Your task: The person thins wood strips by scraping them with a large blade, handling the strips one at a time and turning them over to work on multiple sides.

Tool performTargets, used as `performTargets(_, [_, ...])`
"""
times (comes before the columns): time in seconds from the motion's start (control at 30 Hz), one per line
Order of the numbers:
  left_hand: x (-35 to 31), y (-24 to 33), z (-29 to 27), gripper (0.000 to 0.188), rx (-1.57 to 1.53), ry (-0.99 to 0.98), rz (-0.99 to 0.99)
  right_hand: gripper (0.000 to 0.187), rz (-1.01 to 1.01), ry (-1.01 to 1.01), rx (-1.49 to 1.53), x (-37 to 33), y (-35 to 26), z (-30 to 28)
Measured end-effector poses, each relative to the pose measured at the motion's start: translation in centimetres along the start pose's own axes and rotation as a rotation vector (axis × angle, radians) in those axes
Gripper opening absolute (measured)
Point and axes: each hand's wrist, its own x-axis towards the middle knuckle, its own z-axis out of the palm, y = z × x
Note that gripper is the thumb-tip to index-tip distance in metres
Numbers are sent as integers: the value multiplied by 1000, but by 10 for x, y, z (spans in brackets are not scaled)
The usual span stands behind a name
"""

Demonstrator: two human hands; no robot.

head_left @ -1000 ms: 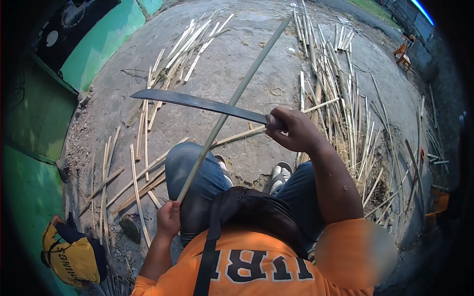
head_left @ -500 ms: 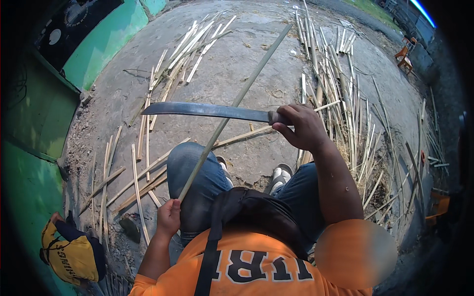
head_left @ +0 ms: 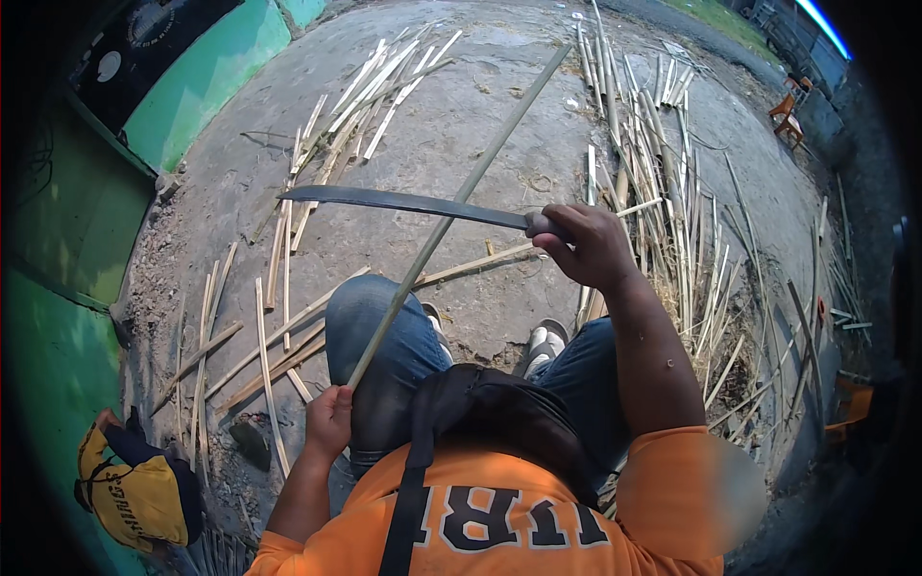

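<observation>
My left hand [head_left: 329, 420] is closed round the near end of a long greenish bamboo strip [head_left: 487, 156], beside my left knee. The strip slants up and away to the right, passing over that knee. My right hand [head_left: 588, 244] grips the handle of a machete [head_left: 403, 203], its long dark blade pointing left. The blade crosses the strip near its middle; whether the two touch, I cannot tell. Beyond my feet a pale split strip [head_left: 480, 261] lies on the ground.
Bamboo strips [head_left: 357, 106] lie ahead to the left, with a larger heap of bamboo [head_left: 663, 182] on the right. More strips [head_left: 264, 370] are by my left knee. A person in a yellow and dark top [head_left: 144, 499] is at the lower left, near a green wall [head_left: 58, 384]. Orange chairs [head_left: 788, 120] stand far right.
The machete has tilted slightly, its tip rising a little and its handle shifting slightly right. The bamboo strip stays almost still in my left hand.
</observation>
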Motion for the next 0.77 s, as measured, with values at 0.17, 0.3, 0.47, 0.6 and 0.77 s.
performTargets(0.17, [1, -4, -1, 65, 17, -12, -4, 37, 41, 1, -65, 1, -1, 6])
performTargets(0.3, [0, 0, 0, 65, 15, 3, 8, 39, -43, 17, 34, 2, 1, 10])
performTargets(0.47, [1, 2, 1, 65, 24, 4, -11, 39, -30, 2, -42, 2, -2, 13])
performTargets(0.6, [1, -3, 1, 64, -5, 15, 34, 38, -155, 80, -59, 6, -11, 13])
performTargets(0.77, [2, -4, 1, 65, 12, 3, 10, 41, 32, 67, -68, 3, 9, 11])
